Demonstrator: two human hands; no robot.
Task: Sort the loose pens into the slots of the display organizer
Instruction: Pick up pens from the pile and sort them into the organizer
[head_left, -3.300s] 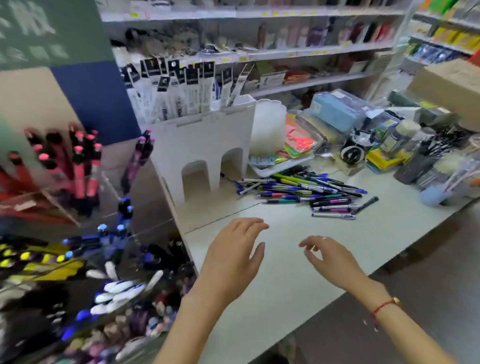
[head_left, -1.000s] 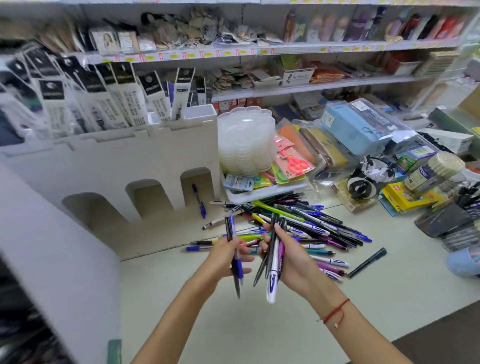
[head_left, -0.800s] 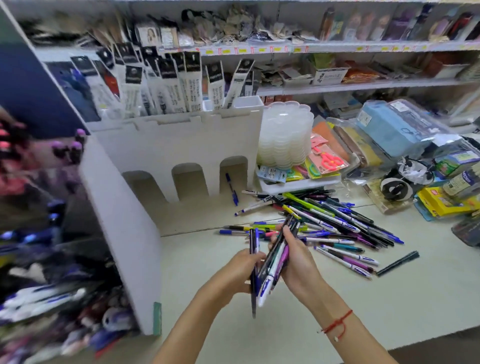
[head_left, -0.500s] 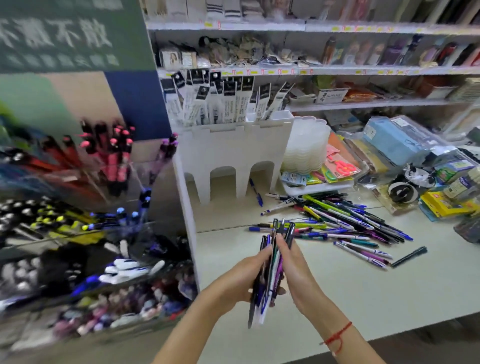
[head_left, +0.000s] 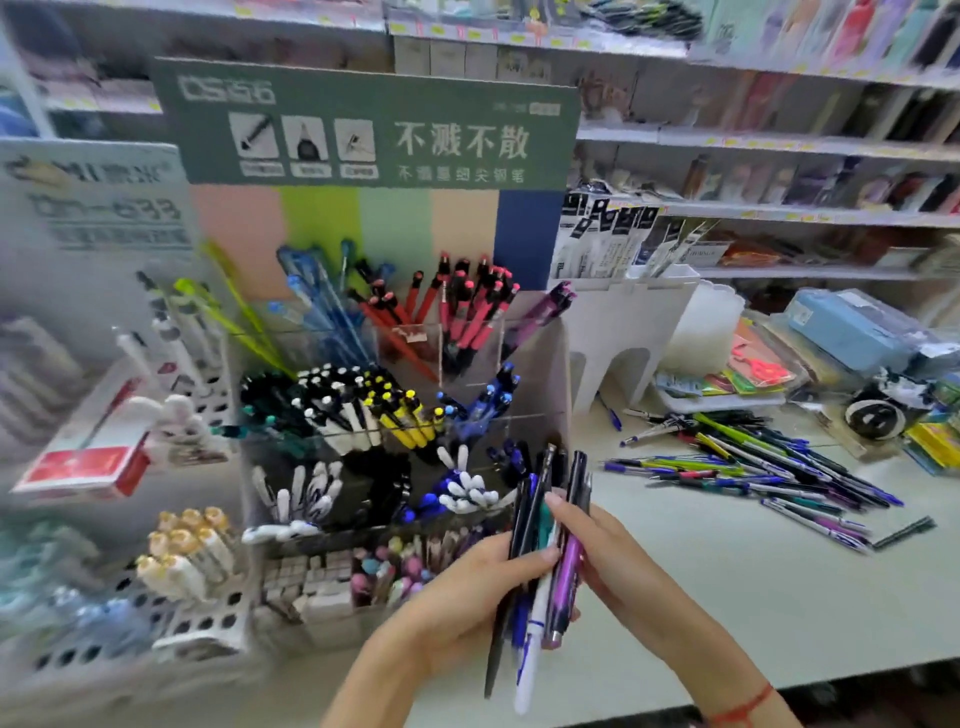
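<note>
Pens in hand: a bunch of pens (head_left: 540, 561) held upright between both hands, above the near edge of the counter (head_left: 727, 597), just in front of the organizer's right side.
Count in bunch: about six by my reading — dark, blue, white, teal and purple barrels; overlap and blur prevent a firm count.
Left hand (head_left: 467, 597): fingers curled round the lower part of the bunch, carrying it.
Right hand (head_left: 613, 561): fingers laid along the far side of the bunch, thumb pressing the barrels; grip narrow, holding pens.
Organizer (head_left: 395, 441): clear stepped display at the left end of the counter. Slots with red, blue, green, black, white, yellow and purple pens. Four tiers visible; slot count uncertain.
Loose pile (head_left: 753, 467): toward the right back of the counter, well apart from the hands. Well over twenty pens, not countable.
Stray pens: one dark pen (head_left: 904, 532) alone at the pile's right; one blue pen (head_left: 609, 413) under the arch of the white stand (head_left: 623, 332).
Step in hand (judgement): picking one pen out of the bunch for its matching slot.
Method note: keep the left hand firm on the bunch, draw a single pen with the right, match colour and type to a slot before dropping it in, button end up like its neighbours.
Risk: loosening the left hand spills the bunch.
</note>
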